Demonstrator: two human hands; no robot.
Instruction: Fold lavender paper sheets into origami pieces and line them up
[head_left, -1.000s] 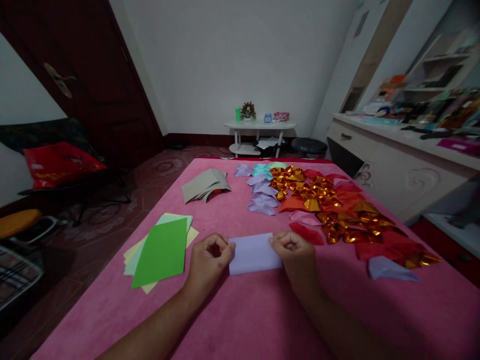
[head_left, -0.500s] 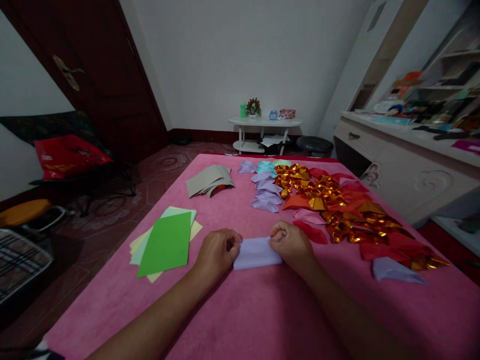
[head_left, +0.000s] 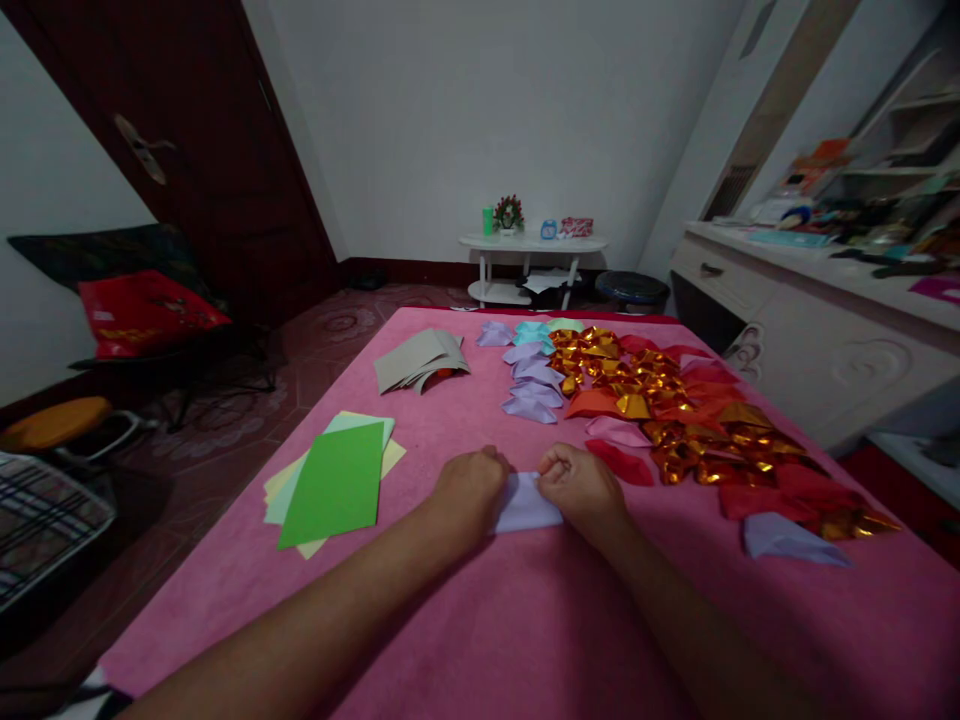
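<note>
A small lilac paper [head_left: 525, 505] lies folded on the pink tablecloth [head_left: 480, 620] in front of me. My left hand [head_left: 469, 490] covers its left end with fingers curled down onto it. My right hand [head_left: 581, 488] pinches its right end between thumb and fingers. Only a narrow strip of the paper shows between the two hands, which almost touch.
A stack of flat sheets topped by a green one [head_left: 334, 485] lies to the left. Grey folded sheets [head_left: 420, 360] sit further back. Several folded lilac, red and gold foil pieces [head_left: 660, 400] spread across the right; one lilac piece [head_left: 791, 538] lies near right.
My left hand has slid right along the lilac paper, folding its left end over, so the visible paper is much shorter. My right hand has stayed in place.
</note>
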